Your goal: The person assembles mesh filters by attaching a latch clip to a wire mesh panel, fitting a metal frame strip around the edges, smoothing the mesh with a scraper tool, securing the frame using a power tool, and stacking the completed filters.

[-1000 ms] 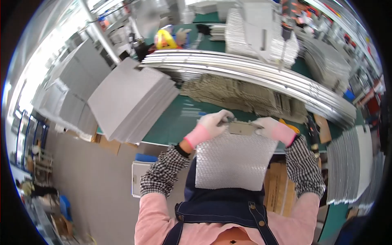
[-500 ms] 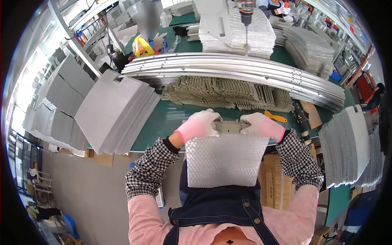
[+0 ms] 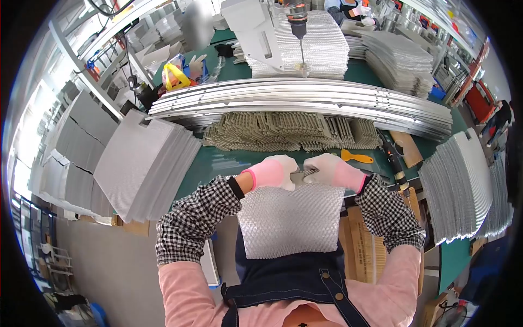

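Observation:
A silvery mesh panel (image 3: 291, 220) hangs over my lap, its upper edge at the near side of the table. At the middle of that edge is a small grey bracket (image 3: 297, 177), mostly hidden by my fingers. My left hand (image 3: 274, 171), in a white and pink glove, is closed round the bracket's left part. Close beside it, my gloved right hand (image 3: 328, 170) pinches the bracket's right part, fingers curled. Whether the bracket is seated on the panel edge cannot be seen.
Beyond my hands lie a pile of similar grey brackets (image 3: 267, 131) and long metal rails (image 3: 305, 98). A yellow scraper (image 3: 357, 157) and a power screwdriver (image 3: 395, 161) lie to the right. Panel stacks stand left (image 3: 144, 166) and right (image 3: 457, 185); a hanging driver (image 3: 298, 24) is ahead.
My hands have moved closer together over the bracket, which now shows less between them. The view has shifted slightly, so the surroundings appear lower and further left.

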The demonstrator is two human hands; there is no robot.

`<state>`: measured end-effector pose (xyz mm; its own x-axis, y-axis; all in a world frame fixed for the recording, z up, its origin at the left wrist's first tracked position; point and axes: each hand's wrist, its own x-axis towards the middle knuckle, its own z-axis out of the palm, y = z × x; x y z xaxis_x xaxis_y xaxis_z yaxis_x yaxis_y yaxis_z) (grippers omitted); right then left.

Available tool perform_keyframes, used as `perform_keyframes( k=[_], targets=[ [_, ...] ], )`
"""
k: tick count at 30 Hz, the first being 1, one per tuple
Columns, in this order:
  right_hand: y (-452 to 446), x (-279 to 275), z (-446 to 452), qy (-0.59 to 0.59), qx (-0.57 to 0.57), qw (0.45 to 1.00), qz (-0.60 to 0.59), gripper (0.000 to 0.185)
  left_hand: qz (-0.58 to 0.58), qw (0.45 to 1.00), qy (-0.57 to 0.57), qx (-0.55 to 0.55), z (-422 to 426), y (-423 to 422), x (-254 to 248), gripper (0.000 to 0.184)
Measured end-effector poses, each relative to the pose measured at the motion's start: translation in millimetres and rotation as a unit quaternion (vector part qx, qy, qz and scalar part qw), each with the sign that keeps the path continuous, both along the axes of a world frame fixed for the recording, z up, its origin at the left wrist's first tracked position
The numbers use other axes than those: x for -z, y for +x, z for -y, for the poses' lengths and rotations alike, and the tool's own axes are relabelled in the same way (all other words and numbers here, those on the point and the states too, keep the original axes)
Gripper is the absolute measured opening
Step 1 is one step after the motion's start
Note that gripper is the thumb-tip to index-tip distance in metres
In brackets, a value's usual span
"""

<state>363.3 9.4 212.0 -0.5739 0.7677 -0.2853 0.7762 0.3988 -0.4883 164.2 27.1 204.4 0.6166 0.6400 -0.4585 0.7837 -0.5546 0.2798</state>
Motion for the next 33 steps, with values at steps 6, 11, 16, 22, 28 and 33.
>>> perform_keyframes(
  k=[6, 11, 16, 22, 28, 33],
  targets=[
    [-4, 7, -9, -0.051, -0.018, 0.998, -0.022, 0.03, -0.029, 0.998, -0.043, 0.036, -1, -9, -8, 0.046],
    [-4, -2, -14, -0.011, -0.02, 0.994, 0.111, 0.033, 0.083, 0.994, -0.005, -0.066, -4, -52, 14, 0.05],
    [-35, 27, -18, 0.021, -0.044, 0.998, -0.033, 0.038, 0.109, 0.987, -0.033, -0.113, -7, -72, 24, 0.049],
    [-48, 12, -17, -0.024, -0.136, 0.99, -0.032, 0.041, 0.161, 0.983, -0.016, -0.091, -4, -77, 20, 0.046],
    [10, -13, -53, 0.334, -0.039, 0.942, 0.02, 0.036, 0.446, 0.846, -0.117, -0.268, 0, -142, 38, 0.047],
    [105, 0, -128, 0.428, 0.207, 0.827, 0.301, 0.016, 0.649, 0.608, -0.196, -0.413, 28, -152, 98, 0.067]
  ],
)
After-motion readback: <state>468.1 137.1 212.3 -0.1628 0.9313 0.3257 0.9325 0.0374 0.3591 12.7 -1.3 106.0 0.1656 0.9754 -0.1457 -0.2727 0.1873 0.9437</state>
